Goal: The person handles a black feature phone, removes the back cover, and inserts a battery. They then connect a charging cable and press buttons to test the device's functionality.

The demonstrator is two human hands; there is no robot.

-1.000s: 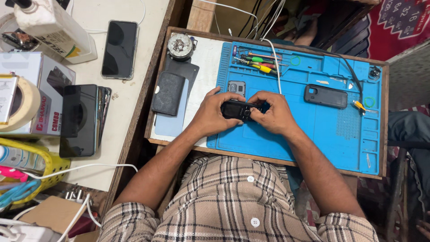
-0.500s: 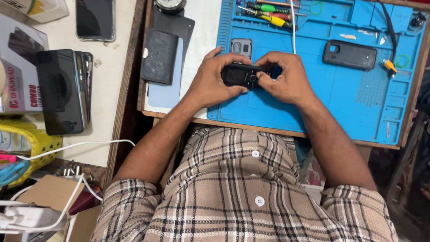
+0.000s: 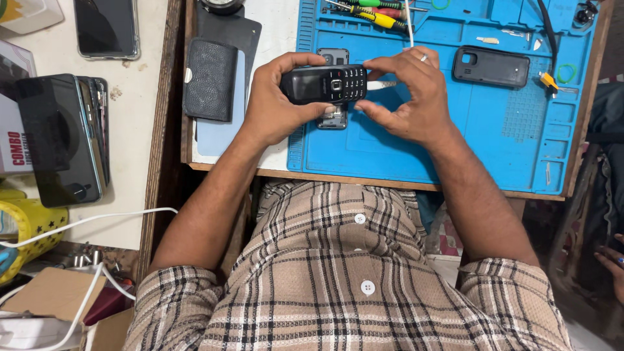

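Observation:
My left hand (image 3: pixel 273 107) grips a small black keypad phone (image 3: pixel 323 84) sideways above the blue work mat (image 3: pixel 455 140). Beside the phone's right end, my right hand (image 3: pixel 406 97) pinches a white cable plug (image 3: pixel 382 85) between thumb and forefinger; the plug touches or sits at that end. A white cable (image 3: pixel 408 23) runs up from there. Under the phone lies a grey phone part (image 3: pixel 333 117), mostly hidden.
A black phone back cover (image 3: pixel 491 66) lies on the mat to the right. Screwdrivers (image 3: pixel 370 16) lie at the mat's top. A black pouch (image 3: pixel 209 79) lies left of the mat. Smartphones (image 3: pixel 105 27), boxes (image 3: pixel 55 140) and white cables (image 3: pixel 78 224) crowd the left table.
The view has come closer and shifted down. Both hands lifted the phone; my right hand has come off it and now pinches the white plug at its right end.

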